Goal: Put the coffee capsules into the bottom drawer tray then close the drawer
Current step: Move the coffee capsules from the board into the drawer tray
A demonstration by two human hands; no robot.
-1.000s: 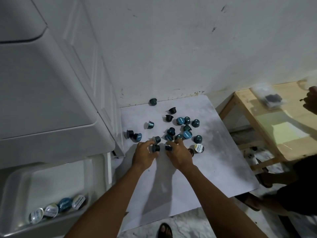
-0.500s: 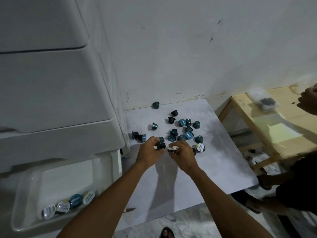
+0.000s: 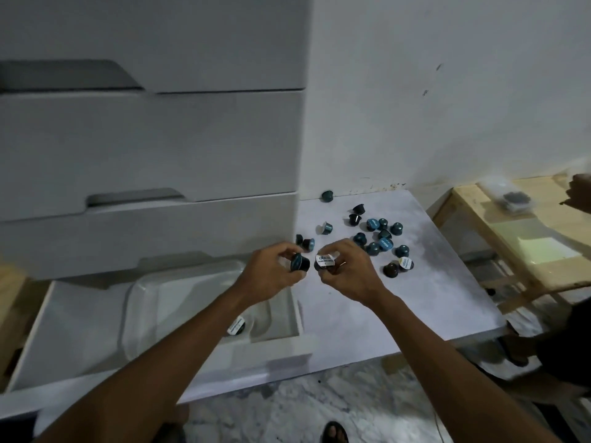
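My left hand (image 3: 271,273) is shut on a dark blue coffee capsule (image 3: 299,263), lifted just above the white board (image 3: 415,302). My right hand (image 3: 348,270) is shut on a white-lidded capsule (image 3: 325,261) beside it. Several more blue and dark capsules (image 3: 379,239) lie scattered on the board behind my hands. The bottom drawer (image 3: 80,340) stands pulled out at lower left, with a clear tray (image 3: 185,282) inside. One capsule (image 3: 237,326) shows in the tray beside my left forearm; my arm hides the rest.
A white drawer cabinet (image 3: 153,148) with shut upper drawers rises at left. A wooden table (image 3: 524,238) with a plastic bag stands at right, where another person's hand (image 3: 580,195) and dark clothing show. My foot (image 3: 334,433) is on the marble floor.
Both hands closed on capsules and lifted them off the board, drawing back toward me and left. The view swung left, so more of the open drawer shows.
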